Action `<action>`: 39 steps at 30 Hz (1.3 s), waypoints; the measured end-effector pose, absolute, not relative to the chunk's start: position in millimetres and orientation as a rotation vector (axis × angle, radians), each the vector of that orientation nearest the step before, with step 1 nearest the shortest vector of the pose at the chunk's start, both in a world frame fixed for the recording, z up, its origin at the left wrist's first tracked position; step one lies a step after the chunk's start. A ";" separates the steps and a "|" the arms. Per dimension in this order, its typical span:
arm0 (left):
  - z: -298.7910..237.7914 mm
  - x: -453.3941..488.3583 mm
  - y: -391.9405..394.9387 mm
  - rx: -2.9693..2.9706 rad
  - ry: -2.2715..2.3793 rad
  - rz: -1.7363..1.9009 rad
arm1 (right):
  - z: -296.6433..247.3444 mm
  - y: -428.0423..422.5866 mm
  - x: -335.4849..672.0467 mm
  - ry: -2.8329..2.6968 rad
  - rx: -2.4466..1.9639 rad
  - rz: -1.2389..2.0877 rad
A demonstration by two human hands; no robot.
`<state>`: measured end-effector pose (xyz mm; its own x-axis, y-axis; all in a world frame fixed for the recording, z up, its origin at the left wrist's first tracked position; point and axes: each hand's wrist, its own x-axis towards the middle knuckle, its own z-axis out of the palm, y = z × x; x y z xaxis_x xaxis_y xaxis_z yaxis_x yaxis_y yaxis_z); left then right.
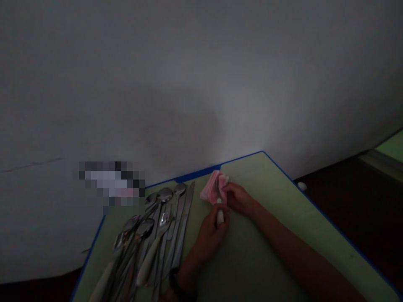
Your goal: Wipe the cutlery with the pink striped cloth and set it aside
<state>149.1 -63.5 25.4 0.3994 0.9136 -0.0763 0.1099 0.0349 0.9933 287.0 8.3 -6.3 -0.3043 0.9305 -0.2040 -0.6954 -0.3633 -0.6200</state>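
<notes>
My left hand [210, 228] is closed round the white handle of a piece of cutlery [220, 216]. Its head goes into a folded pink cloth [208, 188], so whether it is a spoon, fork or knife does not show. My right hand [238, 197] pinches that cloth from the right side, around the utensil's upper part. Left of my hands lies a pile of metal cutlery with several spoons [164, 194], a white-handled fork [164, 220] and a long knife [188, 205] nearest to my left hand.
The pale green table [252, 176] has a blue edge and stands against a grey wall [201, 84]. A blurred-out object [110, 180] sits at the table's far left corner. On the dark floor at the right is a small white object [302, 186].
</notes>
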 end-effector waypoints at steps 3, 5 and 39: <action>23.4 149.3 -63.8 1.456 0.977 0.792 | -6.6 5.8 286.0 -0.592 -0.700 1.802; 19.6 150.5 -63.2 1.399 0.998 0.804 | -4.2 3.3 285.9 -0.629 -0.727 1.793; 14.9 153.4 -62.9 1.504 1.071 0.772 | 2.2 0.3 285.4 -0.647 -0.726 1.813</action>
